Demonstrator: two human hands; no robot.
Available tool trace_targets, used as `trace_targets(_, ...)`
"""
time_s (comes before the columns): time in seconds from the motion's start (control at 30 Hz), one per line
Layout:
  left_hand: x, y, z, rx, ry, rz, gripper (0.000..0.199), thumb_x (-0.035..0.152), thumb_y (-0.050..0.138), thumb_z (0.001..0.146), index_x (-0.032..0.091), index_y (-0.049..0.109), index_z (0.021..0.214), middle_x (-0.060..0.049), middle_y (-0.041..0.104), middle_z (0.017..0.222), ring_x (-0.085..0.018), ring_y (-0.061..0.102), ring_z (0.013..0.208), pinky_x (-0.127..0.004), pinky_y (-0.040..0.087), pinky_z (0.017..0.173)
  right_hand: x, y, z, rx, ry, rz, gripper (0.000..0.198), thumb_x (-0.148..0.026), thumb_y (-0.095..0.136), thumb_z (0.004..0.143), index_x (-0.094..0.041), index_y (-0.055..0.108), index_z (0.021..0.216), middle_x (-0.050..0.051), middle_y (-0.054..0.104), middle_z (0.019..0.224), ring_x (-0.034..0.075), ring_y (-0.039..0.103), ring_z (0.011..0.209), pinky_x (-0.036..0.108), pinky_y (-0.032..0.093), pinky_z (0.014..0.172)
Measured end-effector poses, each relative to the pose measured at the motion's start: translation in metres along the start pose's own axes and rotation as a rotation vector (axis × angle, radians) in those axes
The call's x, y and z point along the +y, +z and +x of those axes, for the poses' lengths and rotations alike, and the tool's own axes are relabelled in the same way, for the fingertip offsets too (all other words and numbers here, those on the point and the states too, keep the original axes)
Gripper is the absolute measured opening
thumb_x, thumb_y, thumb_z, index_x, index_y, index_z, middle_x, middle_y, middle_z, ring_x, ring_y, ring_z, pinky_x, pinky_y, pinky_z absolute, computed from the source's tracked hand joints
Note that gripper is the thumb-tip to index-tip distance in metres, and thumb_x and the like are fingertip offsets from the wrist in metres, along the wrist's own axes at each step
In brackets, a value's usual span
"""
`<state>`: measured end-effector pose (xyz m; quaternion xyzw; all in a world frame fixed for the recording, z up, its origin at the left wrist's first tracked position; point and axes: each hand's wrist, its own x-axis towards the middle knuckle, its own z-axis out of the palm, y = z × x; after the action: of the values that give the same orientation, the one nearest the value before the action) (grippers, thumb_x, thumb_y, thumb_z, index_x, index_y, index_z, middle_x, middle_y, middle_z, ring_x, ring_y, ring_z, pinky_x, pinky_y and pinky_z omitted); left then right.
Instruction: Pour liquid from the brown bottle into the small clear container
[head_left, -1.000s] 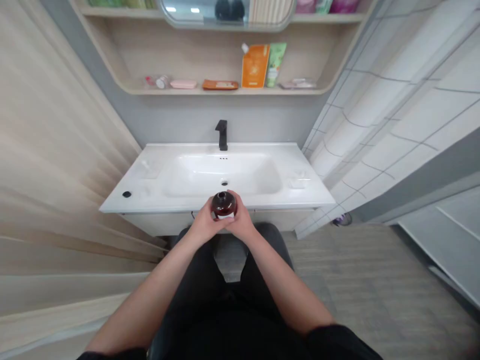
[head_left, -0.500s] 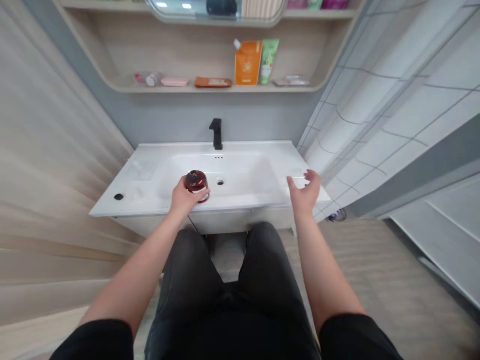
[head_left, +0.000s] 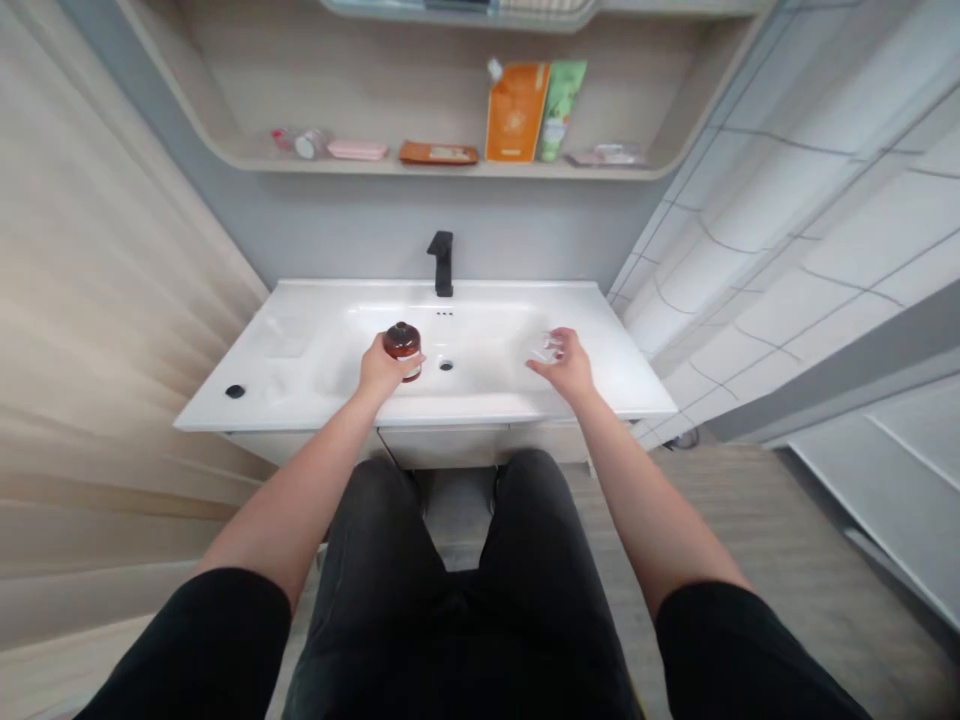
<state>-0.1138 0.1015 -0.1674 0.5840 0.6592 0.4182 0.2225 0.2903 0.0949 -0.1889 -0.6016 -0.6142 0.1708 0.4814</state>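
My left hand (head_left: 380, 370) is wrapped round a brown see-through bottle (head_left: 403, 343) with a pale label, held upright over the left part of the sink basin (head_left: 487, 340). Above the basin's right side, my right hand (head_left: 566, 365) has its fingers curved round a small clear cup (head_left: 544, 348), whose exact shape is hard to make out. A small round black cap (head_left: 235, 391) lies on the counter at the far left. The two hands are apart, with the drain (head_left: 446, 366) between them.
A black faucet (head_left: 442, 262) rises behind the basin. Faint clear items (head_left: 283, 337) sit on the counter's left side. The wall shelf (head_left: 360, 168) above carries an orange pouch (head_left: 516, 112), a green tube (head_left: 561, 110) and several small items. A curtain hangs left; a tiled wall stands right.
My right hand has moved left from the counter's right end to over the basin, with the clear cup in it. The bottle has moved slightly farther from me and right, and the view has tilted down.
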Motion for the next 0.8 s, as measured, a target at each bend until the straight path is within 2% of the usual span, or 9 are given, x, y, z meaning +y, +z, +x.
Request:
trace_targets(0.07,0.002,0.007,0.003,0.001,-0.005,0.001,0.065,0.042,0.1,0.075,0.019,0.068,0.128,-0.016,0.083,0.131,-0.032,0.078,0.122,-0.041,0.057,0.11,-0.019,0.038,0.004,-0.171,0.007,0.145,0.079,-0.039,0.1,0.062,-0.025,0.06,0.129,0.011,0.075,0.132,0.027,0.076,0.105,0.043,0.063,0.091)
trace_targets(0.13,0.003,0.013,0.005,-0.001,0.014,0.006,0.065,0.041,0.1,0.076,0.019,0.068,0.128,-0.016,0.083,0.131,-0.032,0.078,0.123,-0.041,0.057,0.11,-0.035,0.078,0.009,-0.267,0.005,0.268,0.08,-0.038,0.101,0.059,-0.026,0.061,0.128,0.01,0.073,0.135,0.025,0.076,0.105,0.041,0.064,0.091)
trace_targets(0.23,0.0,0.02,0.008,-0.024,0.051,0.015,0.063,0.043,0.1,0.077,0.018,0.068,0.127,-0.016,0.083,0.129,-0.032,0.078,0.121,-0.04,0.057,0.109,-0.048,0.129,0.014,-0.314,0.008,0.359,0.082,-0.032,0.099,0.058,-0.024,0.062,0.131,0.01,0.074,0.136,0.024,0.074,0.108,0.041,0.064,0.095)
trace_targets(0.33,-0.006,0.024,0.011,-0.041,0.075,0.043,0.065,0.043,0.101,0.076,0.02,0.068,0.127,-0.014,0.083,0.128,-0.033,0.079,0.12,-0.04,0.059,0.107,-0.048,0.16,0.014,-0.344,0.059,0.368,0.082,-0.025,0.097,0.058,-0.024,0.065,0.133,0.009,0.075,0.136,0.024,0.073,0.107,0.043,0.064,0.097)
trace_targets(0.43,-0.011,0.027,0.015,-0.043,0.105,0.09,0.067,0.042,0.103,0.074,0.023,0.068,0.129,-0.011,0.084,0.127,-0.032,0.079,0.12,-0.039,0.061,0.105,-0.042,0.169,0.009,-0.399,0.006,0.309,0.072,-0.02,0.096,0.059,-0.026,0.073,0.127,0.007,0.077,0.135,0.025,0.073,0.11,0.045,0.065,0.101)
trace_targets(0.53,-0.014,0.029,0.016,-0.055,0.133,0.138,0.068,0.043,0.103,0.075,0.024,0.068,0.131,-0.01,0.084,0.124,-0.032,0.08,0.116,-0.038,0.062,0.101,-0.038,0.168,0.005,-0.448,-0.071,0.285,0.067,-0.021,0.097,0.064,-0.027,0.077,0.127,0.007,0.077,0.139,0.027,0.074,0.112,0.044,0.066,0.101)
trace_targets(0.7,-0.016,0.031,0.014,-0.054,0.2,0.203,0.066,0.036,0.098,0.08,0.022,0.067,0.136,-0.011,0.083,0.128,-0.031,0.079,0.118,-0.037,0.06,0.102,-0.04,0.163,0.003,-0.487,-0.129,0.244,0.065,-0.026,0.097,0.07,-0.026,0.076,0.131,0.009,0.077,0.141,0.026,0.076,0.11,0.047,0.064,0.108)
trace_targets(0.8,-0.016,0.032,0.014,-0.037,0.219,0.252,0.063,0.031,0.095,0.08,0.024,0.067,0.136,-0.01,0.082,0.13,-0.032,0.078,0.12,-0.037,0.06,0.102,-0.042,0.162,0.003,-0.486,-0.121,0.219,0.07,-0.025,0.097,0.07,-0.026,0.073,0.135,0.008,0.077,0.138,0.024,0.076,0.108,0.044,0.064,0.105)
